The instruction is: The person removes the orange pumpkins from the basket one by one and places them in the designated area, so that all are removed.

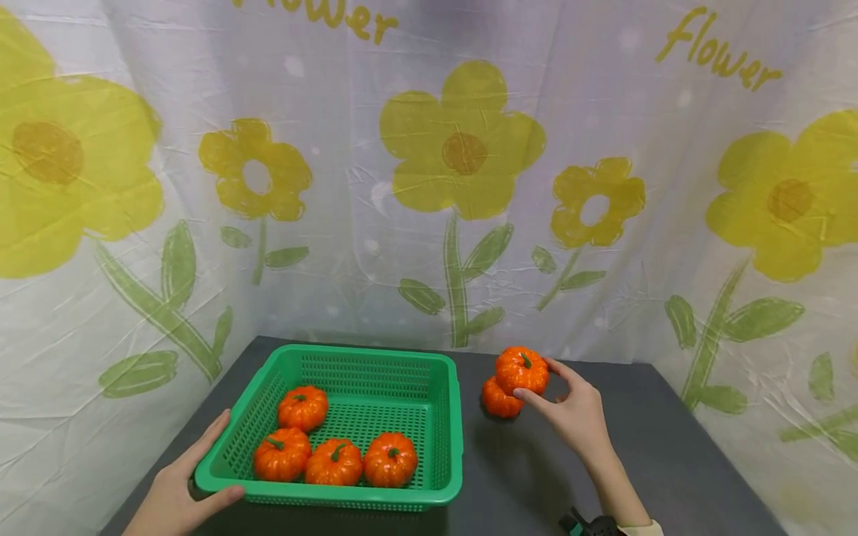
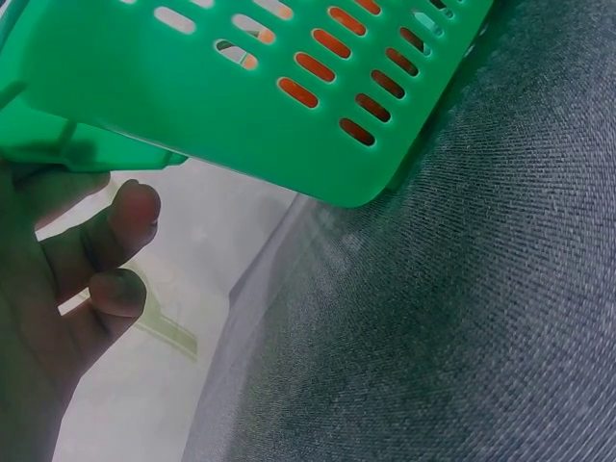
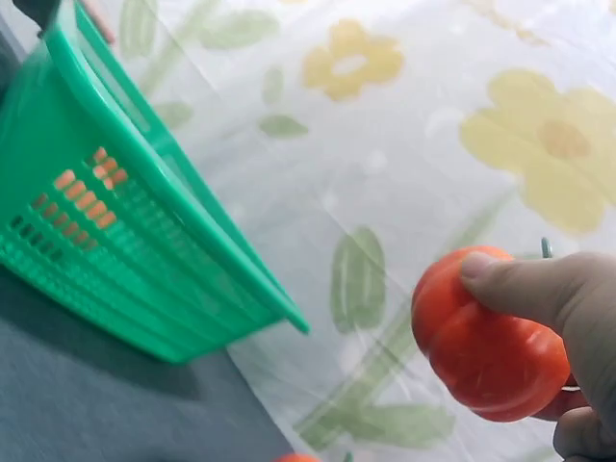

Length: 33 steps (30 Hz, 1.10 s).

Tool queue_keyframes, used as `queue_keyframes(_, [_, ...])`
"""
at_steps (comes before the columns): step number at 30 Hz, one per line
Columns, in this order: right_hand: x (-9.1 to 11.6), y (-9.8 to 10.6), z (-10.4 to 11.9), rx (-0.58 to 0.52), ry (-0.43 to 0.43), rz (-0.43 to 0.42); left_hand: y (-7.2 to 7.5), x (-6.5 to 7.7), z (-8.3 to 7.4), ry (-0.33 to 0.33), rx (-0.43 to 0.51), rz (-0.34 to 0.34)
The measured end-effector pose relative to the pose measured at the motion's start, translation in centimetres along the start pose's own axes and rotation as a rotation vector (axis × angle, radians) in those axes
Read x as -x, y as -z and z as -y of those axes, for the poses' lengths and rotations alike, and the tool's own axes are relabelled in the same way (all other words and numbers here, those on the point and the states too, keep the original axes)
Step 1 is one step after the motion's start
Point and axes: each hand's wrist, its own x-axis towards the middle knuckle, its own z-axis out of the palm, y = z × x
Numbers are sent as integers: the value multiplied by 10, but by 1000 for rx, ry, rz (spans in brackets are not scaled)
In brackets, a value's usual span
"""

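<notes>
My right hand [image 1: 578, 417] pinches a small orange pumpkin [image 1: 522, 370] with a green stem between thumb and fingers, raised off the table. In the right wrist view the thumb lies across this pumpkin's [image 3: 486, 337] ribbed side. Behind and below it in the head view, another pumpkin [image 1: 500, 400] sits on the table, partly hidden. My left hand [image 1: 176, 487] grips the near left corner of a green plastic basket [image 1: 458, 417], thumb along the front rim and fingers at the left side. Several pumpkins [image 1: 391, 460] lie inside the basket, mostly along its front and left.
The dark grey cloth-covered table [image 1: 643, 432] extends to the right of the basket. A white curtain [image 1: 348, 246] printed with yellow flowers hangs around the back and sides. A black device with a strap [image 1: 593, 523] is on my right wrist.
</notes>
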Motion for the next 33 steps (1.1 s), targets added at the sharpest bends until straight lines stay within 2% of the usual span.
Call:
queue_keyframes(10, [-13, 10, -33, 24, -38, -58, 1, 1, 3, 4, -17, -10])
queue_keyframes(17, [-14, 7, -60, 67, -97, -51, 0, 0, 3, -7, 7, -11])
queue_keyframes(25, [-13, -7, -101, 94, -133, -56, 1, 1, 2, -2, -6, -14])
queue_keyframes(33, [-9, -25, -123, 159, -180, 12, 1, 1, 1, 10, -6, 0])
